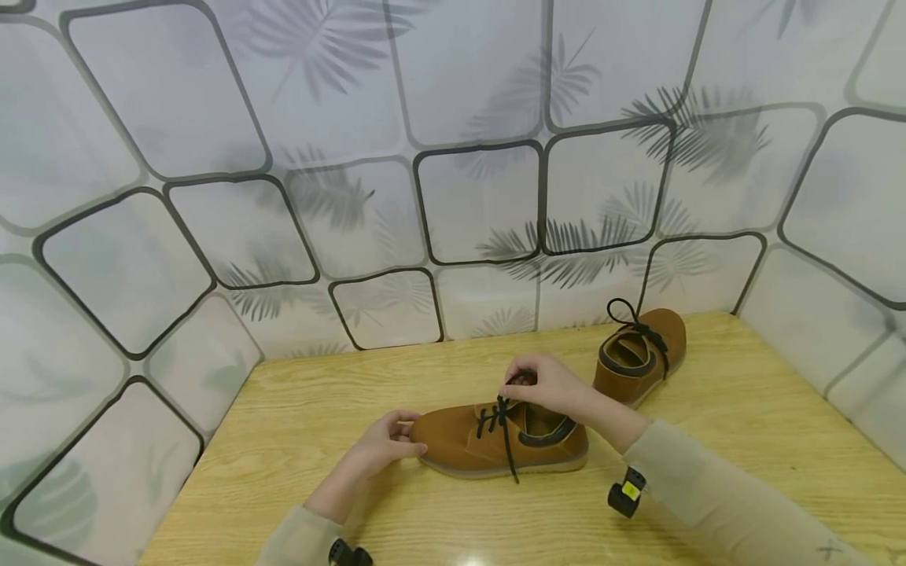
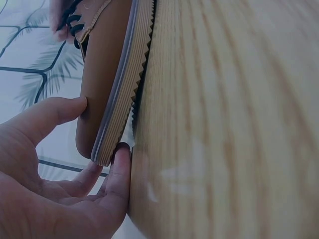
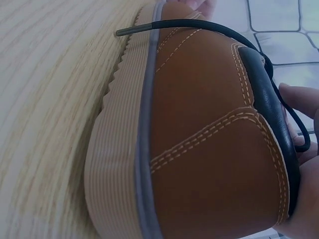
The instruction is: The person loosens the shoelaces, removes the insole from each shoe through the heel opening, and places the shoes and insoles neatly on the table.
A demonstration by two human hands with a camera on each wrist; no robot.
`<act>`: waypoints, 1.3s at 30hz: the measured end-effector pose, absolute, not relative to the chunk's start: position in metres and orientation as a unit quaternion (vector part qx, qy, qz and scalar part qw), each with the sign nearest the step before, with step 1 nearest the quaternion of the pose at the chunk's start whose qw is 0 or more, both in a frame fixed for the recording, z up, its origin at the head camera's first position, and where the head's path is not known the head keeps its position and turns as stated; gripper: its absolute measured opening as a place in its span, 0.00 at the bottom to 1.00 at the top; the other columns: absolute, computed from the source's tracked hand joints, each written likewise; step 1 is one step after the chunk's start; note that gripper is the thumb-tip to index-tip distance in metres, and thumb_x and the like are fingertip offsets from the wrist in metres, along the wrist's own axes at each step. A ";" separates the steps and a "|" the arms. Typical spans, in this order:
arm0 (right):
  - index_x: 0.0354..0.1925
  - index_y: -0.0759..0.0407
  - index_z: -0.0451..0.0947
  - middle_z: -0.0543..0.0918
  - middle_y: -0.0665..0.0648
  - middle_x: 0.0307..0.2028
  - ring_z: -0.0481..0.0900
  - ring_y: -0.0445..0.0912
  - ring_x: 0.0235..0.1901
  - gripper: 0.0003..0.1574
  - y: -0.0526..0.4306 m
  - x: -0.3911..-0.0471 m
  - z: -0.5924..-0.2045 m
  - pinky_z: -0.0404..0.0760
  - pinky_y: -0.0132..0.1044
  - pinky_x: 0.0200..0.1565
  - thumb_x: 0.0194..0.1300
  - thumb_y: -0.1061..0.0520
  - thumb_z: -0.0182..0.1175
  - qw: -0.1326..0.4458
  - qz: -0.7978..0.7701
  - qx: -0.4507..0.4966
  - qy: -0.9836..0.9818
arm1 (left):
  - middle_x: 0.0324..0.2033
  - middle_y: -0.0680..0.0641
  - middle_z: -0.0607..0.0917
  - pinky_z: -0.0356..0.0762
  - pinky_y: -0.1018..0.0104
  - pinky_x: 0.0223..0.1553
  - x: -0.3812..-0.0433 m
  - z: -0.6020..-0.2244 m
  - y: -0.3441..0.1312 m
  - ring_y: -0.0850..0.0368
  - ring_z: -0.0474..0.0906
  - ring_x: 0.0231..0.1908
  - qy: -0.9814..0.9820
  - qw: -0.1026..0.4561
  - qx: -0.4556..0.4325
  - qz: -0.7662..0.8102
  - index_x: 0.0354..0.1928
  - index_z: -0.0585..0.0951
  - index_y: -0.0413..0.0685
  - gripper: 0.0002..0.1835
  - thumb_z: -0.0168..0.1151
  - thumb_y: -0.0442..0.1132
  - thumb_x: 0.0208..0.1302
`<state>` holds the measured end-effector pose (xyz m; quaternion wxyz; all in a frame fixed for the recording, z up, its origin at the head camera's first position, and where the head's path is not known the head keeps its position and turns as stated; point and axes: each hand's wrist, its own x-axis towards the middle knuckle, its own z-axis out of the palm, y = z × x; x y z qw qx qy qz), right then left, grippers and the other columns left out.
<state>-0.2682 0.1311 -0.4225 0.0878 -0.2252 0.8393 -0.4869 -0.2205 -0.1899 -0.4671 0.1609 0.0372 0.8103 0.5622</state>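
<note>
A brown leather shoe [image 1: 453,436] with a pale ridged sole lies sideways on the table, toe to the left. My left hand [image 1: 382,444] holds its toe; in the left wrist view the thumb [image 2: 70,107] presses the upper while a fingertip reaches under the front of the sole [image 2: 107,147]. Over the shoe's opening, my right hand [image 1: 548,385] pinches the black shoelace [image 1: 510,448] above the eyelets. One lace end hangs down the near side, its metal tip [image 3: 132,30] showing in the right wrist view. The right fingertips are partly hidden there behind the collar [image 3: 266,94].
Behind and to the right stands a second brown shoe [image 1: 626,381], its black lace [image 1: 621,309] tied with a loop sticking up. The wood-grain table [image 1: 304,409] is bounded at the back and sides by a patterned curtain [image 1: 481,204].
</note>
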 end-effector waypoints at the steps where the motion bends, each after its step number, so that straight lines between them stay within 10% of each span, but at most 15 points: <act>1: 0.41 0.61 0.84 0.84 0.55 0.36 0.78 0.46 0.34 0.07 0.131 -0.268 -0.423 0.79 0.38 0.40 0.74 0.57 0.67 0.092 -0.491 -0.225 0.836 | 0.59 0.34 0.82 0.78 0.63 0.51 -0.220 -0.467 -0.190 0.54 0.81 0.49 0.810 0.161 0.036 0.562 0.70 0.71 0.32 0.33 0.71 0.30 0.65; 39: 0.47 0.66 0.81 0.78 0.51 0.35 0.75 0.45 0.36 0.12 0.136 -0.271 -0.421 0.78 0.40 0.44 0.78 0.56 0.60 0.107 -0.570 -0.169 0.797 | 0.59 0.34 0.82 0.78 0.65 0.50 -0.219 -0.466 -0.188 0.54 0.81 0.49 0.809 0.159 0.032 0.566 0.69 0.72 0.32 0.33 0.72 0.30 0.63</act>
